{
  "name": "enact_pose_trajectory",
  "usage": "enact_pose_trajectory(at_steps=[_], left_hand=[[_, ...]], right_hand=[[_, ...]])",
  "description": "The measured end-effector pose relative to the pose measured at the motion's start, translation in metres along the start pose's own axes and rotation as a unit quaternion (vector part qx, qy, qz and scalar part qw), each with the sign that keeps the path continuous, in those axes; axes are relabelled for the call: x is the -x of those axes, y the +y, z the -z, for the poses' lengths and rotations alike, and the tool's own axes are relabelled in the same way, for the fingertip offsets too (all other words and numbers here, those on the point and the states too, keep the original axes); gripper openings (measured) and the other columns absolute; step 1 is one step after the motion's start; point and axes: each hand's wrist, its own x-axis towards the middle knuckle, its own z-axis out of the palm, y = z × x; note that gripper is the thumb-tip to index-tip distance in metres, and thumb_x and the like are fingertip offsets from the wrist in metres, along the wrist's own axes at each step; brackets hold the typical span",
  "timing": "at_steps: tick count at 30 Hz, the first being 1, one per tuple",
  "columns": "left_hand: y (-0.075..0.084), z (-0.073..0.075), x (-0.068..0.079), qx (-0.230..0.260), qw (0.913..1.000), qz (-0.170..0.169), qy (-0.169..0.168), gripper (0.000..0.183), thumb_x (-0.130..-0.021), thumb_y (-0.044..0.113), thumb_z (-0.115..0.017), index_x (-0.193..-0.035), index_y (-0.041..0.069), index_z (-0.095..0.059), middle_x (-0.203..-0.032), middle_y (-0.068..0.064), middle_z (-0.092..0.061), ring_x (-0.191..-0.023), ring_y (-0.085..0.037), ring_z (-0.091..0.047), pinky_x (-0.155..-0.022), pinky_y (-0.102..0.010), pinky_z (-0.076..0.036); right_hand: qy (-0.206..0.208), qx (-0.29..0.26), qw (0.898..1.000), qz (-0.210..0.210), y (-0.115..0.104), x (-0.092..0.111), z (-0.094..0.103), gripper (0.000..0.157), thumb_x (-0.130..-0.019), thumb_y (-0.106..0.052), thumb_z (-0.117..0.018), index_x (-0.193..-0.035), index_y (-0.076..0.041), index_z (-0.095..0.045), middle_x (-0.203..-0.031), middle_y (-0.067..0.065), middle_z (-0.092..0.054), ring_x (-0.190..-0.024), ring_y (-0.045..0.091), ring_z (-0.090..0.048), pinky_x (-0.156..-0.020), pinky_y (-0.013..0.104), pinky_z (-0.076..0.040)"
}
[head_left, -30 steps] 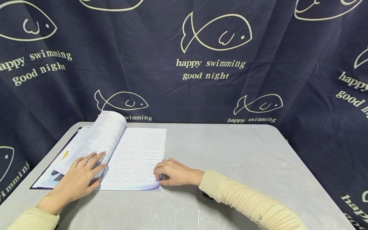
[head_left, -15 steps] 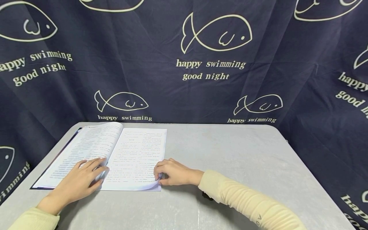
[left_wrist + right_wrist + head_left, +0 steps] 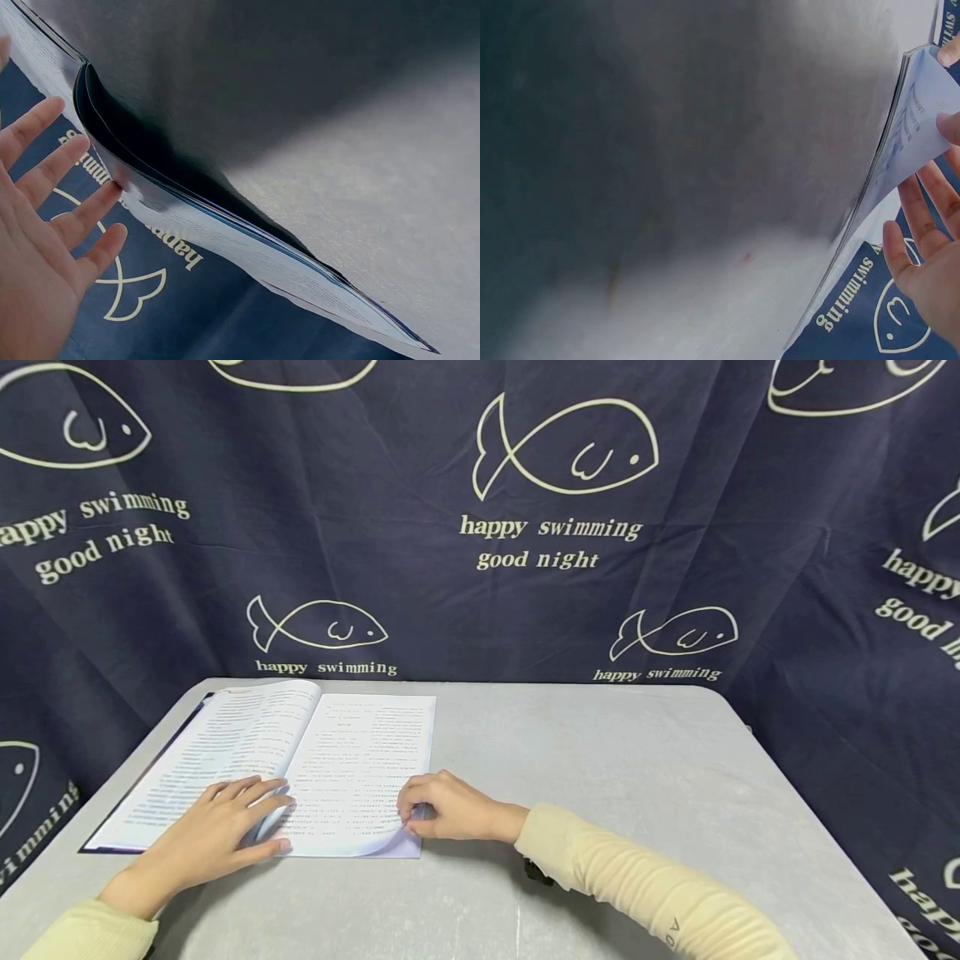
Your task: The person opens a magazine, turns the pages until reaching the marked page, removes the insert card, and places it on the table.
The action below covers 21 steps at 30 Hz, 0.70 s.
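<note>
An open book [image 3: 225, 743] with printed pages lies flat on the grey table's left side. My left hand [image 3: 206, 831] rests across its lower middle near the fold, fingers spread and fairly straight. In the left wrist view, the left hand [image 3: 45, 202] has its fingertips at the book's lower edge [image 3: 225, 210]. At the bottom right corner, my right hand [image 3: 450, 810] pinches the right-hand page [image 3: 352, 768], whose corner curls up off the sheets below. The right wrist view has this lifted page [image 3: 919, 112] between the thumb and the fingers of the right hand [image 3: 934, 262].
The grey table [image 3: 600, 760] extends to the right of the book. A dark blue curtain [image 3: 435, 568] with fish outlines and lettering hangs behind the table and at both sides.
The turned pages have come down flat on the left side of the book. My left hand has shifted slightly right, its thumb now spread. The right hand has lifted the page corner a little further left.
</note>
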Motion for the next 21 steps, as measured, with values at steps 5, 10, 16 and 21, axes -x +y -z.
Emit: enact_pose_trajectory(at_steps=[5,10,16,21], left_hand=[[0.0006,0.0000,-0.0010,0.001,1.0000,0.003,-0.007,0.060,-0.065,0.066,-0.064,-0.106,0.023,-0.064,-0.115,-0.005,-0.061,-0.103,-0.033,-0.055,-0.080,-0.051,-0.038],[0.0025,0.0025,-0.0018,0.003,0.9999,0.001,-0.012,0.066,-0.062,0.071,-0.062,-0.107,0.023,-0.064,-0.115,-0.004,-0.060,-0.103,-0.033,-0.055,-0.080,-0.052,-0.039],[0.0022,-0.0001,-0.0016,-0.001,1.0000,-0.003,-0.009,0.066,-0.061,0.072,-0.062,-0.107,0.025,-0.063,-0.116,-0.002,-0.060,-0.102,-0.033,-0.055,-0.077,-0.052,-0.039],[0.0022,-0.0007,-0.0018,0.002,0.9999,-0.006,-0.009,0.066,-0.061,0.072,-0.062,-0.108,0.025,-0.063,-0.116,-0.002,-0.060,-0.101,-0.034,-0.056,-0.076,-0.053,-0.039]], right_hand=[[0.021,-0.016,1.000,-0.009,-0.0017,-0.0012,0.0006,0.005,-0.078,-0.010,-0.068,-0.082,-0.009,-0.065,-0.090,-0.002,-0.065,-0.084,0.003,-0.058,-0.080,0.016,-0.046],[0.038,-0.017,0.999,-0.029,-0.0042,-0.0021,0.0029,0.007,-0.079,-0.012,-0.068,-0.085,-0.010,-0.065,-0.094,-0.001,-0.066,-0.087,0.003,-0.059,-0.083,0.018,-0.043],[0.063,-0.038,0.997,-0.034,-0.0043,-0.0036,0.0044,0.006,-0.079,-0.009,-0.067,-0.085,-0.008,-0.064,-0.098,0.005,-0.067,-0.091,0.008,-0.061,-0.085,0.020,-0.045],[0.087,-0.063,0.994,-0.038,-0.0044,-0.0048,0.0052,0.007,-0.079,-0.008,-0.067,-0.085,-0.007,-0.065,-0.099,0.008,-0.067,-0.095,0.011,-0.061,-0.088,0.021,-0.045]])
